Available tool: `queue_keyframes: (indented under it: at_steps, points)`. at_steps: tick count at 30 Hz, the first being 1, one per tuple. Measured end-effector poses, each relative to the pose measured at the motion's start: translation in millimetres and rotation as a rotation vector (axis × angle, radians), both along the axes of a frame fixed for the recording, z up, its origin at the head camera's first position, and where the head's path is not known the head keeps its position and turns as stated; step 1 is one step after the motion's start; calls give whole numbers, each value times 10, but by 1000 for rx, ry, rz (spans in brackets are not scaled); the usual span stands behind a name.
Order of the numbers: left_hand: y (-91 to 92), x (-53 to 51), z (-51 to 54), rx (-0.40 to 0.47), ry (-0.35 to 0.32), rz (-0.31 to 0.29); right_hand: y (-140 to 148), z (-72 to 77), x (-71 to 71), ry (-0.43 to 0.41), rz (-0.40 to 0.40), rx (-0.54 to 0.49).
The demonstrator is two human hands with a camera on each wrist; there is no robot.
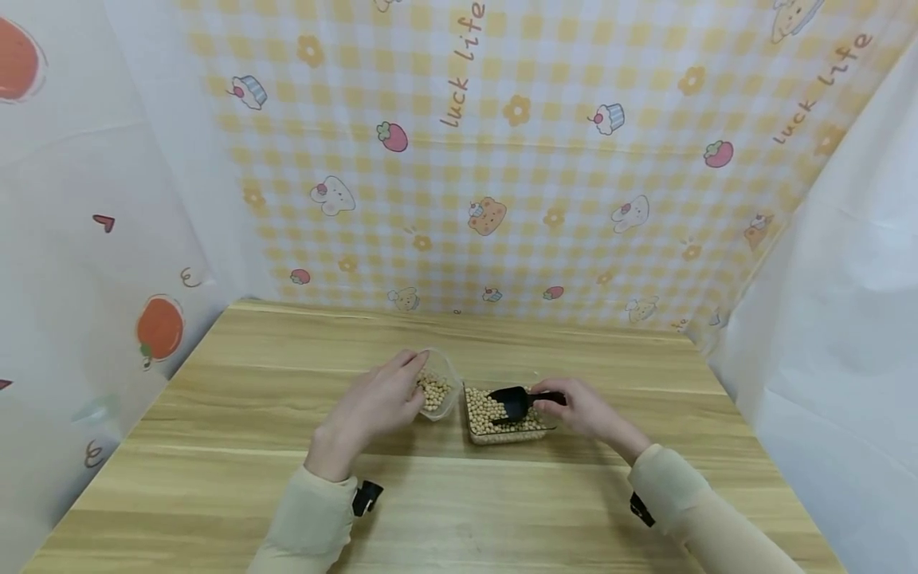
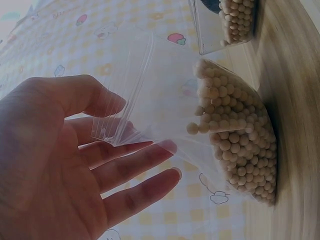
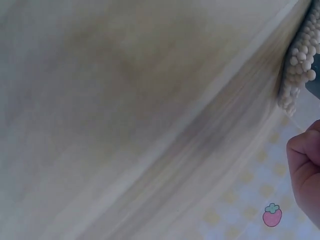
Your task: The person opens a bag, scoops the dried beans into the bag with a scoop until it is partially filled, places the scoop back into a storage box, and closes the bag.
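Note:
My left hand [image 1: 376, 402] pinches the top edge of a clear zip bag [image 2: 145, 75] between thumb and fingers. The bag stands on the table, its lower part filled with round beige beans [image 2: 240, 145] that look like soybeans. Just right of it sits a clear rectangular container [image 1: 508, 438] holding more beans [image 1: 482, 408]. My right hand [image 1: 582, 410] grips the handle of a black scoop [image 1: 512, 403], whose bowl lies partly in the container's beans. In the right wrist view only part of the right hand [image 3: 306, 167] shows at the edge.
Both vessels stand on a wood-grain table [image 1: 459, 510]. Behind it hangs a yellow-checked cloth [image 1: 459, 175] with printed figures. White sheets [image 1: 825, 303] close in the left and right sides.

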State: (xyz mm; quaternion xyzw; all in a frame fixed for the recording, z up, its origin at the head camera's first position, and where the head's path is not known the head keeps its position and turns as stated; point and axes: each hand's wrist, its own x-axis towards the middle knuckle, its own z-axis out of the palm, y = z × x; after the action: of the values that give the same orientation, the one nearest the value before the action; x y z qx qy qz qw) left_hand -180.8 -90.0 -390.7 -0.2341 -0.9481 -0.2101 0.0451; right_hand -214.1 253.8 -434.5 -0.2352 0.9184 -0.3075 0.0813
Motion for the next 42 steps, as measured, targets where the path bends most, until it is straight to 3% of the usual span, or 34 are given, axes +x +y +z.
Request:
queue_keyframes:
  at_steps: [9,16,19,27,38,42]
  points:
    - [24,-13,6,-4,10,0,76,-62,39,-101,-60,-125]
    - [24,-12,6,-8,15,1,191,-65,49,-313,-83,-319]
    - [19,-13,2,-7,11,4,222,-32,54,-339,-80,-381]
    - [6,-5,5,-11,7,13,156,153,88,-300,-81,-389]
    - [3,-2,2,-5,4,2,-348,467,153,-269,-75,-435]
    - [1,1,11,-4,3,0,-500,538,161,-159,-71,-369]
